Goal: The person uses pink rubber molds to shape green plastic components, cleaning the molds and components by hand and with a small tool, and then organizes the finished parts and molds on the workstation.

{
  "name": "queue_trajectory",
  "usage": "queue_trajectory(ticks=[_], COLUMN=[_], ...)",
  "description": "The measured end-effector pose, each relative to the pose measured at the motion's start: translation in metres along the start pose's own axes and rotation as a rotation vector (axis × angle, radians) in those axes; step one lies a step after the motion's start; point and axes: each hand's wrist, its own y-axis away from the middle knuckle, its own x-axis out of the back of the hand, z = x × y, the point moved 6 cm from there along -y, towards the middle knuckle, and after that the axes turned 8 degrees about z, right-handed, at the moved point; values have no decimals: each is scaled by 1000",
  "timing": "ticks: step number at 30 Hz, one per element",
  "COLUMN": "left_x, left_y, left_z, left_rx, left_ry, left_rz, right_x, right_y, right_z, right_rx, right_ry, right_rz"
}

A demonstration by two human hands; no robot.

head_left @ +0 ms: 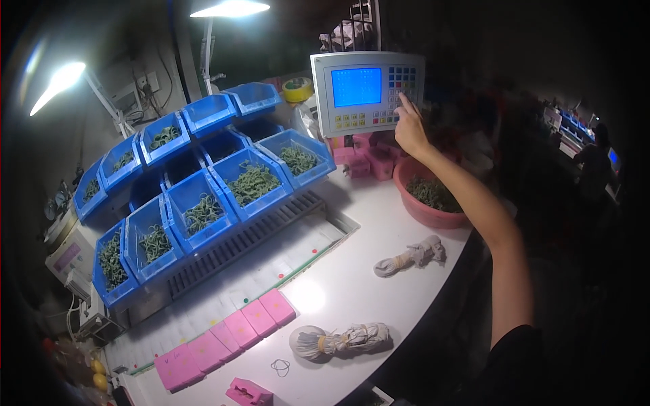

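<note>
My right hand (411,132) reaches up to a grey control panel (374,115) with a lit blue screen (357,88). Its index finger is stretched out at the number keys, touching or nearly touching one, while the other fingers look partly curled. Nothing is held in it. My bare right forearm passes over a reddish basin (418,211) that holds green, curly plant-like pieces (428,192). Below the panel sit several pink blocks (369,161). My left hand is out of the picture.
Blue bins (252,184) stand in tiers at left, several with green curly pieces. Pink blocks (233,333) line the white table (325,267). Cloth bundles (342,340), loose bands (280,367) and a pink piece (249,391) lie nearer. Lamps (57,86) shine above.
</note>
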Motion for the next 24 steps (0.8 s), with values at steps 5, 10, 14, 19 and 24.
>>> queue_trajectory(ticks=[5,10,14,19,24], left_x=[0,0,-5,0,-3], left_y=[-2,-2,-3,0,0], left_z=[-13,-11,-7,3,1], left_rx=[-165,-220,-230,-246,-255], left_ry=[-73,-136,-166,-217,-211], left_rz=[-5,3,-6,29,43], right_x=[2,13,-23,-17,-6], right_y=[-3,-10,-15,-17,-10], right_z=[16,41,125,97,86], right_rx=[-40,-162,-419,-770,-968], right_ry=[-65,49,-253,-602,-773], right_rz=[49,325,325,45,-62])
